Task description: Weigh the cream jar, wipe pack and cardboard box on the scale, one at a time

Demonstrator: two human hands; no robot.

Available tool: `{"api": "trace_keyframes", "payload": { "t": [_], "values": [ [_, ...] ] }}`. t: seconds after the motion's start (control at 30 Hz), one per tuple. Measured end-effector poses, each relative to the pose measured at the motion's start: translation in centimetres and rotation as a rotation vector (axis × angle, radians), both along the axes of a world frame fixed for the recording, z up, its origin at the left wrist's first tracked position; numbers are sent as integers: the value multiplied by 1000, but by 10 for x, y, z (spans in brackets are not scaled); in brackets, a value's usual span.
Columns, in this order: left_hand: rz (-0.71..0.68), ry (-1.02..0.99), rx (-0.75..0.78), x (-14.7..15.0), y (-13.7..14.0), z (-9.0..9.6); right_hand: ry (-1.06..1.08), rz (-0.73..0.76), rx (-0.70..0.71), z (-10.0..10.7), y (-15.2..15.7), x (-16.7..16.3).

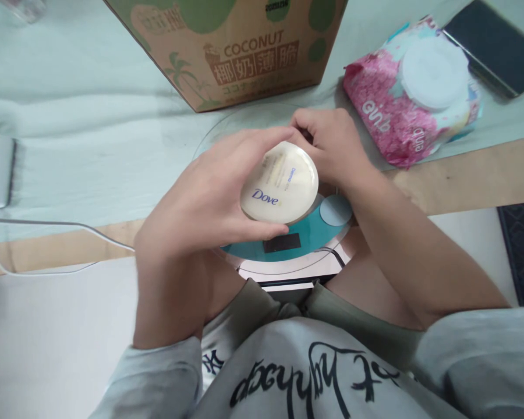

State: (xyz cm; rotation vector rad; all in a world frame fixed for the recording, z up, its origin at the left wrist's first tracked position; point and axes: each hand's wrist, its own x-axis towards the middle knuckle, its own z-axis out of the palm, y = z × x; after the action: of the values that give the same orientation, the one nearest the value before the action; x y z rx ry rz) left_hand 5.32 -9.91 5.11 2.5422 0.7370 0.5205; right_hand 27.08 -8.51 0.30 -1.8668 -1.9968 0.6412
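Dove tub [279, 183]: cream-coloured, held above the round glass scale; whether they touch is unclear. A loosened grip could drop it onto glass.
Coconut carton [253, 64]: stands just beyond the scale's far rim; a far-going knuckle might knock it.
Round glass scale [240, 250]: appears to overhang the wooden edge [463, 171] on the near side, so pressure there might tip it.
Left hand [213, 192]: half open in a wide C, clasping the tub; an uneven squeeze could twist it.
Right hand [327, 139]: fingers curled at the tub's far right; tips hidden, grip cannot be told.
White cable [70, 223]: near left; a sweeping forearm might snag it.
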Motion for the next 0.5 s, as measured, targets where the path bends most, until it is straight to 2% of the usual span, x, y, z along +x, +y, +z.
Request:
{"api": "trace_keyframes", "payload": {
  "t": [0.33, 0.43, 0.5],
  "values": [
    [82, -21, 70, -11, 2, -9, 15, 15, 39, -1, -1, 2],
    [167, -119, 81, -27, 13, -12, 17, 26, 67, -5, 0, 4],
    [239, -239, 135, -47, 29, -19, 20, 32, 81, -7, 1, 5]
  ]
}}
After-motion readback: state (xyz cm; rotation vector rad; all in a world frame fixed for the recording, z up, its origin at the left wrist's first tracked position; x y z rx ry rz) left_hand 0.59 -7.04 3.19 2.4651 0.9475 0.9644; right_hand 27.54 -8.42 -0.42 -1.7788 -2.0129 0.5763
